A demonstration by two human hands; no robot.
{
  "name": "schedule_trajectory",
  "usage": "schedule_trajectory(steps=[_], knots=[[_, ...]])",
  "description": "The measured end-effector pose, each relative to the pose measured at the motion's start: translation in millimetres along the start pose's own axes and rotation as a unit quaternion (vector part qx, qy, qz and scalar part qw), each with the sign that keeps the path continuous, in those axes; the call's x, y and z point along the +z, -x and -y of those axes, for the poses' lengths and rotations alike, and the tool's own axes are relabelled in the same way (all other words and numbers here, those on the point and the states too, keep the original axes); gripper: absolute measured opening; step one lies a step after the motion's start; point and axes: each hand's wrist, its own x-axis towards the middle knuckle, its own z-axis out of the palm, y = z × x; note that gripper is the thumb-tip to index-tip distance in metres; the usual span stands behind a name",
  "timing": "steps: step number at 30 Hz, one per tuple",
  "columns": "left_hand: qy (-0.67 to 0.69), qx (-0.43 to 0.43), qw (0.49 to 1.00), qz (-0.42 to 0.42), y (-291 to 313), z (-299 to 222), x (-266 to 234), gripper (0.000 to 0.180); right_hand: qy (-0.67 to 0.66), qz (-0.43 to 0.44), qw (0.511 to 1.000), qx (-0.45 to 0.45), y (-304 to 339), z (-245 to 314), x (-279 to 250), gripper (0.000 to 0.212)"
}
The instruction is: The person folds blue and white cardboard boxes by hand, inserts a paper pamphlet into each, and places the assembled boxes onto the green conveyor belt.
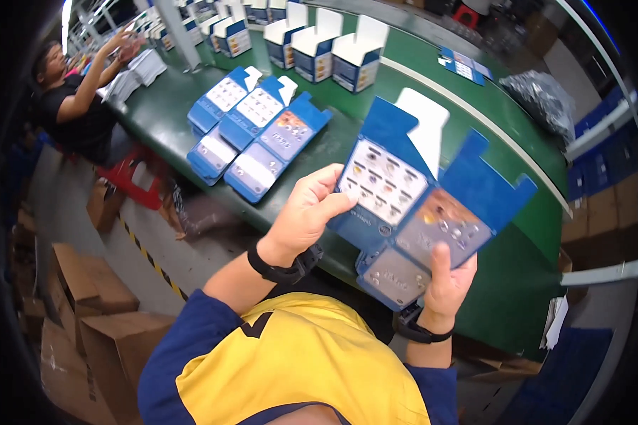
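Note:
Between my hands is a partly unfolded blue printed carton (439, 205), with a white inner flap (427, 131) standing up at its far side. My left hand (308, 209) pinches its left edge, thumb lying over the printed panel. On the right edge, my right hand (446, 283) grips the carton with the thumb across its front. The carton is held above the near edge of the green table (517, 283). To its left on the table lie several flat blue cartons (269, 138), overlapping one another. The fingers behind the held carton are hidden.
Erected boxes with raised white lids (354, 60) stand in rows at the back. A clear plastic bag (542, 103) and flat cartons (466, 65) lie at the far right. A person (85, 106) sits at the left by white stacks. Brown cardboard boxes (120, 347) stand at lower left.

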Motion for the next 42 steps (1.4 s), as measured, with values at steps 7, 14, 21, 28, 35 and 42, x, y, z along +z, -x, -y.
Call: schedule_trajectory(steps=[7,14,21,28,35,42], knots=[[-0.152,0.151,0.977,0.012,-26.6,-30.1,37.2,0.077,0.201,0.214,0.907,-0.301,0.0,2.7,-6.9,0.038],[-0.065,0.025,0.99,0.119,-9.8,-40.7,45.9,0.096,0.245,0.177,0.934,-0.19,3.2,-4.5,-14.5,0.071],[-0.131,-0.024,0.935,0.327,6.3,1.3,54.2,0.082,-0.017,0.054,0.996,-0.072,-21.3,-18.2,-4.6,0.127],[-0.383,0.195,0.865,0.26,-10.3,-3.8,17.9,0.08,0.075,0.086,0.988,-0.107,-8.9,14.4,-14.1,0.132],[-0.457,0.362,0.796,0.162,-22.9,3.6,5.1,0.089,-0.023,0.253,0.967,-0.038,-14.3,18.0,-22.3,0.126],[-0.42,0.414,0.792,0.157,-39.1,3.5,14.6,0.094,-0.191,0.124,0.972,0.054,-16.9,26.9,-0.6,0.123]])
